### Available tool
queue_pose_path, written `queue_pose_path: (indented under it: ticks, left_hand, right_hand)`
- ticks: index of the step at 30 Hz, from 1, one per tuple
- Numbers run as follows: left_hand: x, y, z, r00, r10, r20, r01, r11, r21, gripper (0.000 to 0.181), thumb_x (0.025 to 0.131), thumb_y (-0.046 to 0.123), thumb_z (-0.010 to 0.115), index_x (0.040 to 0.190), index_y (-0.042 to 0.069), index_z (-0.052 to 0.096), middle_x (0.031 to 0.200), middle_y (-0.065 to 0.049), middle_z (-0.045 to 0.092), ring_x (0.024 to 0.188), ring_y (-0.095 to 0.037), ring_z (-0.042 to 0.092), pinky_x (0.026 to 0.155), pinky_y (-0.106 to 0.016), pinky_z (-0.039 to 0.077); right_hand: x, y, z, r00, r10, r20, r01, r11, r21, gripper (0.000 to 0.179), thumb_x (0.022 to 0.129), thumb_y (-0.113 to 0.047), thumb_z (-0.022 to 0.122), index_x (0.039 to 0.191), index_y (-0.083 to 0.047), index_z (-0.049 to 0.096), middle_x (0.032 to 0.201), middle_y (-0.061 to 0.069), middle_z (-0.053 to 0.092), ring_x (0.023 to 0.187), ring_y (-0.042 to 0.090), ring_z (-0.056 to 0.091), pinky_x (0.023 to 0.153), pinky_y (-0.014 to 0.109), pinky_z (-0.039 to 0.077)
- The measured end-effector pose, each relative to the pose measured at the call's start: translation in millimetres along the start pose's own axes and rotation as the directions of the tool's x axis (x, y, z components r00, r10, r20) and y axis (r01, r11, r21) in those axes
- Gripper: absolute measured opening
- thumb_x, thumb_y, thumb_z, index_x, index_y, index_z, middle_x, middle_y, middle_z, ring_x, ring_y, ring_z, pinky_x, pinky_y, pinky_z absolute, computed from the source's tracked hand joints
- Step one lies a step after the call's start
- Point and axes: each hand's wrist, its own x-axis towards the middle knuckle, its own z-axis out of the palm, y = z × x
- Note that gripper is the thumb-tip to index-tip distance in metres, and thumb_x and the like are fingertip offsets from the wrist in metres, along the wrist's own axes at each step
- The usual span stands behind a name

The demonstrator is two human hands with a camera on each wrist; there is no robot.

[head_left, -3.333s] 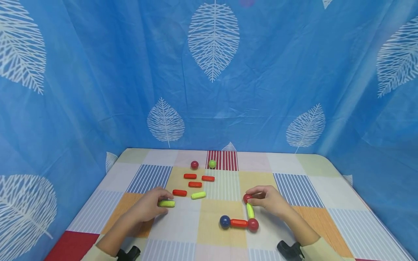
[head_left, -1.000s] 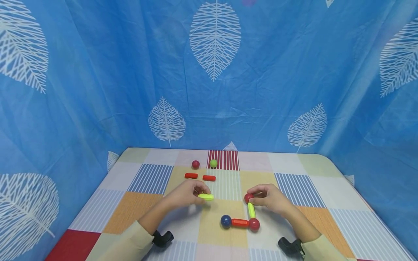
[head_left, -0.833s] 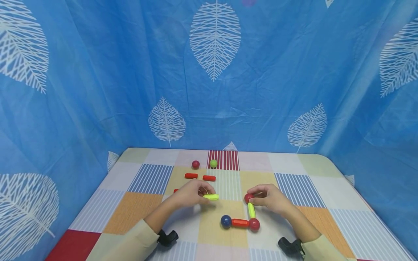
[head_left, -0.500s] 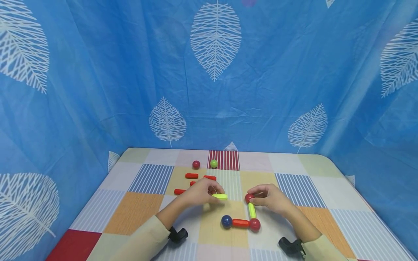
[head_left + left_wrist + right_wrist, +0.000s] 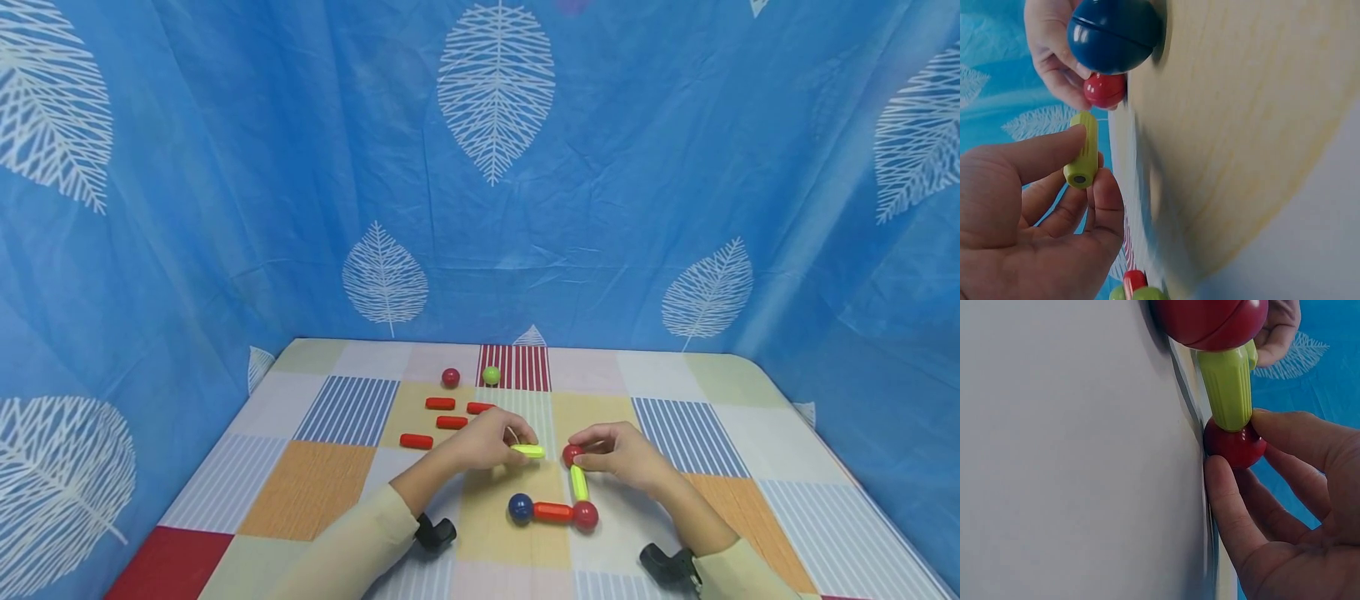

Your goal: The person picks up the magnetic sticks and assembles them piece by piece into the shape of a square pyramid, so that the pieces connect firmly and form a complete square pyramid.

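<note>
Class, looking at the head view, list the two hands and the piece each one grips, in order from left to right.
Left hand → gripped yellow-green rod → gripped red ball → right hand.

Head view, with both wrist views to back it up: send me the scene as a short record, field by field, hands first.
left hand: pinches a yellow-green rod, clear of the table
right hand: pinches the far red ball
chain: blue ball, red rod, near red ball, second yellow-green rod, far red ball
chain shape: an L
held rod to far red ball: apart
loose beyond left hand: four red rods, one red ball, one green ball
</note>
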Motion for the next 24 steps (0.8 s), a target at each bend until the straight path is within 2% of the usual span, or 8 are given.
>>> queue_pose_path:
  ticks: [6, 13, 24]
  left_hand:
    - [8.3, 4.9, 6.9, 1.000, -0.008, 0.010, 0.008, 1.000, 0.007, 0.018, 0.083, 0.008, 0.084, 0.094, 0.020, 0.077, 0.088, 0.007, 0.068, 0.083, -0.014, 0.059, 0.070, -0.024, 0.052]
    - [18.8, 7.9, 13.7, 0.999, 0.036, 0.031, -0.036, 0.999, 0.027, 0.017, 0.083, 0.005, 0.083, 0.093, 0.017, 0.077, 0.086, 0.006, 0.068, 0.081, -0.010, 0.058, 0.071, -0.023, 0.051]
    - [22.8, 11.1, 20.7, 0.999, 0.005, 0.044, -0.007, 0.999, 0.051, 0.016, 0.085, 0.005, 0.082, 0.095, 0.018, 0.077, 0.086, 0.007, 0.066, 0.082, -0.011, 0.057, 0.076, -0.025, 0.050]
  right_hand:
    - [1.3, 1.6, -0.5, 1.000, 0.014, -0.004, -0.014, 1.000, 0.000, 0.030, 0.087, -0.017, 0.081, 0.116, -0.009, 0.076, 0.113, 0.009, 0.076, 0.099, 0.021, 0.067, 0.081, 0.034, 0.059]
    - [1.6, 1.5, -0.2, 1.000, 0.027, -0.006, -0.027, 1.000, 0.000, 0.031, 0.087, -0.016, 0.081, 0.116, -0.008, 0.076, 0.111, 0.008, 0.077, 0.097, 0.020, 0.066, 0.079, 0.031, 0.057]
    - [1.7, 1.3, 0.0, 1.000, 0.014, 0.000, -0.014, 1.000, -0.001, 0.030, 0.087, -0.014, 0.080, 0.116, -0.007, 0.076, 0.112, 0.011, 0.076, 0.097, 0.020, 0.066, 0.076, 0.029, 0.057]
